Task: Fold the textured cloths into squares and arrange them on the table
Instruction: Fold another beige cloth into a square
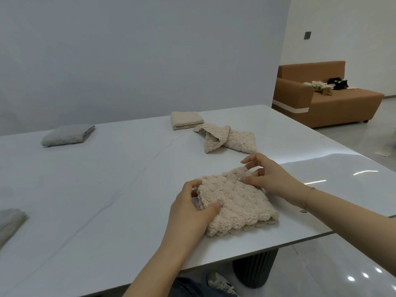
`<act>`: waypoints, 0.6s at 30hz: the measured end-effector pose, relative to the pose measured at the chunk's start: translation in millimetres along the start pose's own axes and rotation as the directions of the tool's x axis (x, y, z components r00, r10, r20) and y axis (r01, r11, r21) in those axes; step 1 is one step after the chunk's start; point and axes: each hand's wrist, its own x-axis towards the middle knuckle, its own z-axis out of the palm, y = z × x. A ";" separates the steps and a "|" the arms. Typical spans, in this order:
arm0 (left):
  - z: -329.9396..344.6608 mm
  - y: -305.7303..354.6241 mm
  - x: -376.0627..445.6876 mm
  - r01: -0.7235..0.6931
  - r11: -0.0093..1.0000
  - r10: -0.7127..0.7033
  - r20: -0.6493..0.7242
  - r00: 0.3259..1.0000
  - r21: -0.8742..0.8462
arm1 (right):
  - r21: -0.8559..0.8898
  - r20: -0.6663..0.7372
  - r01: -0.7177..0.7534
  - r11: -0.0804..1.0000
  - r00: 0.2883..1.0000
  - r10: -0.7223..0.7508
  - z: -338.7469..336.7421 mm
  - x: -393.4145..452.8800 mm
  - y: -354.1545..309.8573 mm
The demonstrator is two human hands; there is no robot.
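At the bottom edge, a shoe (220,282) and a dark-trousered leg (192,288) are seen under the white table (96,200), beside its dark ribbed pedestal (255,269).

Near the table's front right corner, a folded beige textured cloth (237,202) is laid flat, roughly square, its scalloped edge turned toward the viewer. Its left edge is gripped by the left hand (192,209): the fingers are curled around that edge and the thumb is pressed on the top surface. Its far right corner is pinched by the right hand (270,176) between thumb and curled fingers, while the forefinger is held raised and apart from the fabric. A thin bracelet (305,202) is worn on the right wrist.

At the left edge, a grey folded cloth (10,221) is partly cut off by the view.

Farther back, a crumpled beige cloth (227,139) is left unfolded, and just behind it a neatly folded beige cloth (186,120) is placed, close to it; whether they touch cannot be told. Well apart to the left, a folded grey cloth (68,135) is set near the far edge.

Beyond the table, a brown sofa (334,103) is stood against the wall, with light and black items (330,84) piled on its seat.
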 end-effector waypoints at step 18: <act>13.1 -12.5 7.4 -0.257 0.630 0.048 0.294 0.955 0.733 | -0.699 0.308 0.324 0.638 0.941 -0.140 27.2 -32.3 -5.1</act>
